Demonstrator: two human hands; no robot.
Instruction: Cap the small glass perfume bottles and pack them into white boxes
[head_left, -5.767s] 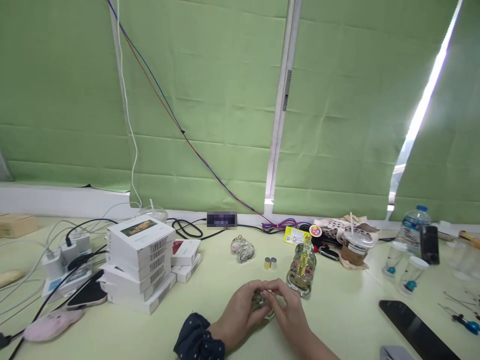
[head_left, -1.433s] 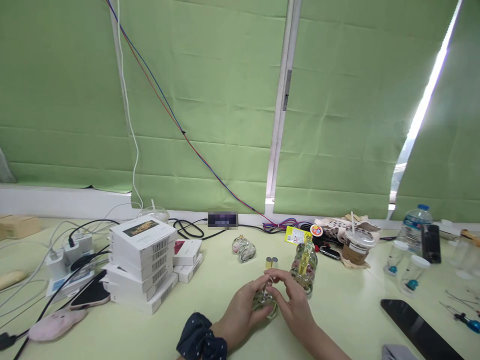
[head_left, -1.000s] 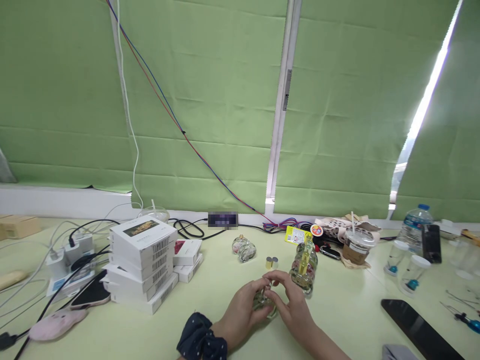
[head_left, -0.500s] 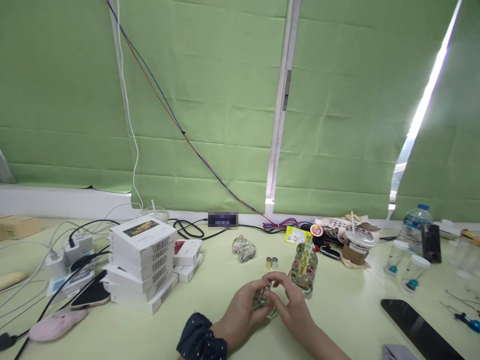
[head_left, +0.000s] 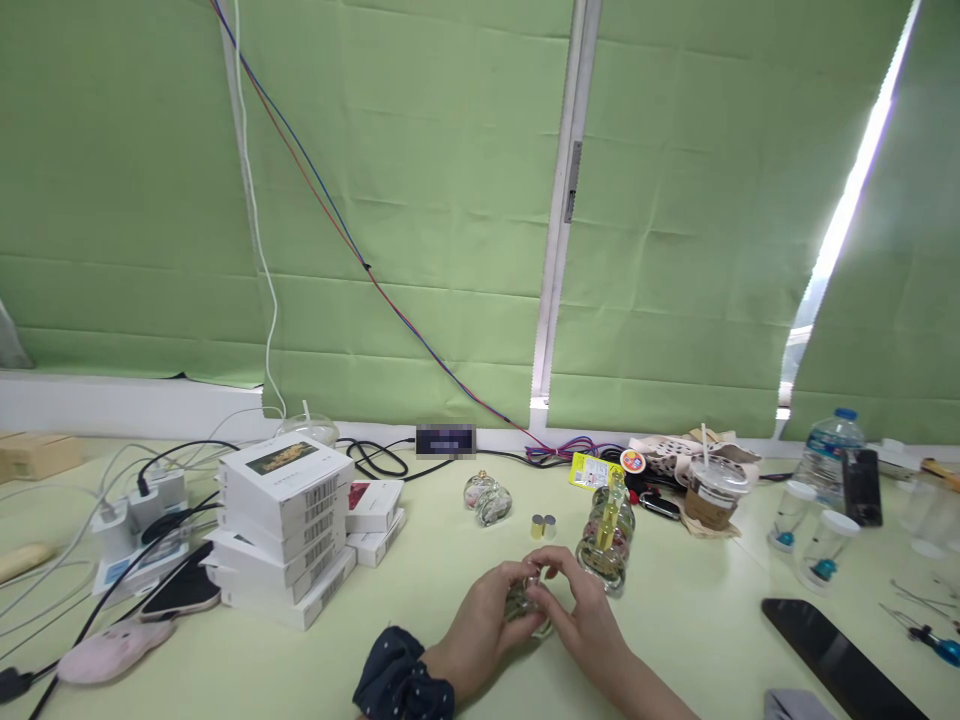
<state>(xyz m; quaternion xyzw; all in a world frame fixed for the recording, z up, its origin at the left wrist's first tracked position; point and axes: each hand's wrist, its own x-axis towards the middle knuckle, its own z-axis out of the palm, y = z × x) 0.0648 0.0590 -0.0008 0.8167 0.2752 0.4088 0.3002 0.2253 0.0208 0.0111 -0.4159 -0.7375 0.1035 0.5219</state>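
My left hand [head_left: 487,605], with a dark dotted scrunchie [head_left: 401,675] at its wrist, is closed round a small clear glass bottle [head_left: 525,603], mostly hidden by the fingers. My right hand [head_left: 581,610] pinches at the bottle's top, its thumb and forefinger meeting the left fingertips there. Whatever lies between those fingertips is too small to make out. Beyond the hands stand two small caps [head_left: 543,526], one gold-sided and one grey. Farther back lie two rounded clear glass pieces [head_left: 487,498]. Close to my right hand is a larger ridged glass bottle [head_left: 606,540] with a yellow strip on it.
White boxes [head_left: 285,510] are stacked at the left, near chargers and tangled cables [head_left: 142,530]. A black phone-like slab [head_left: 832,655] lies at the right. Behind it are lidded jars [head_left: 827,552], a water bottle [head_left: 831,450] and an iced drink cup [head_left: 714,490].
My right fingers shift very slightly at the top of the bottle. Both hands otherwise keep their place, and the things on the table have not moved.
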